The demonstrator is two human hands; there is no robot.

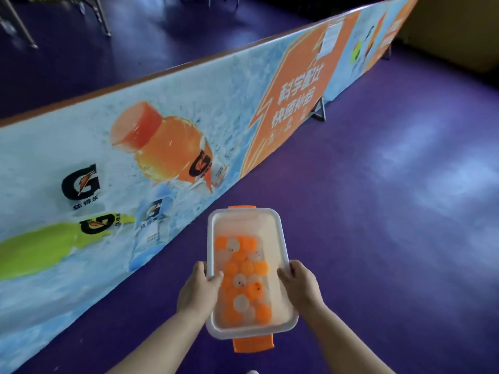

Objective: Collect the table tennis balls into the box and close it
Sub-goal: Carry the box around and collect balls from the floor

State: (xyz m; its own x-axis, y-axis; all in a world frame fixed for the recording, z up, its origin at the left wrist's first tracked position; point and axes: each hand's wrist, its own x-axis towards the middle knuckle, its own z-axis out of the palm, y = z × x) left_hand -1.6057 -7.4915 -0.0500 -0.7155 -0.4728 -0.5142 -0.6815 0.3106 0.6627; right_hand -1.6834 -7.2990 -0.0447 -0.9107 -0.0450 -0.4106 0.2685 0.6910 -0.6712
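A clear plastic box point(244, 221) with orange clasps at both short ends is held above the purple floor. It has no lid on it. Several orange and white table tennis balls point(244, 279) lie inside. My left hand point(198, 291) grips the box's left long rim, thumb over the edge. On the right long rim, my right hand point(301, 286) grips the same way. No lid is in view.
A long low barrier point(151, 163) printed with drink bottles runs diagonally from lower left to upper right, its metal foot point(320, 110) standing on the floor. Purple floor point(391, 211) spreads to the right. Metal legs point(19, 25) stand beyond the barrier at upper left.
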